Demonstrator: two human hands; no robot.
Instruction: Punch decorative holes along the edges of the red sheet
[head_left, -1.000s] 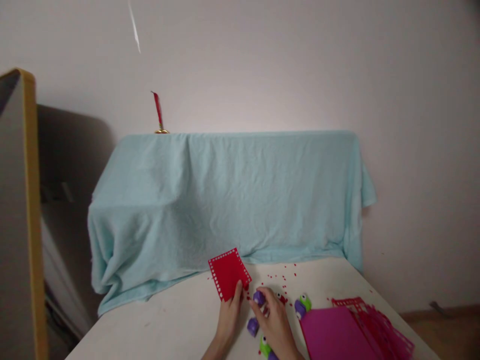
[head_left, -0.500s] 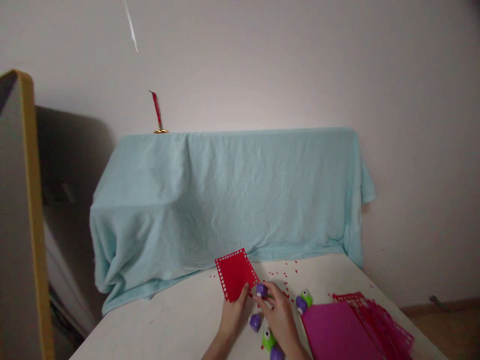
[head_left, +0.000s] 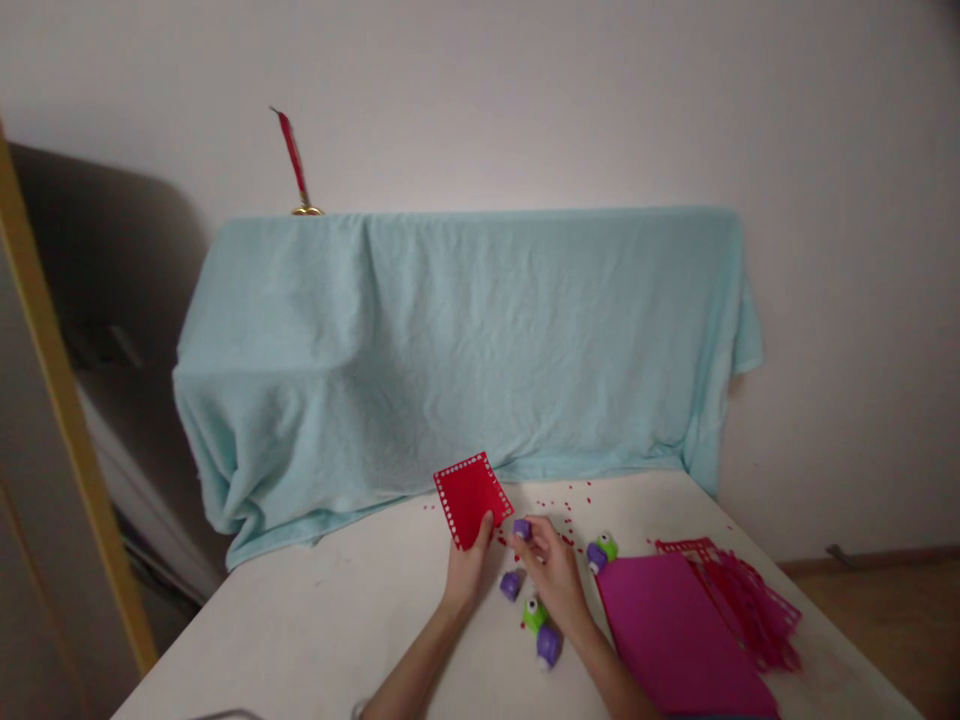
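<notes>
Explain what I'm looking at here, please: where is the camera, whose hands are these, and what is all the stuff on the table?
There is no machine here. The camera sits on a person's head and looks forward and down, so the two bare arms coming in from the bottom edge are that person's own. The left hand holds a red paper square with a border of small holes, tilted up off the white table. The right hand pinches a small purple punch right at the square's lower corner. More little purple and green punches lie around the hands, with red paper dots scattered behind. To the right lie a pink sheet and a pile of cut red paper. Behind the table, a light blue cloth covers something large.
</notes>
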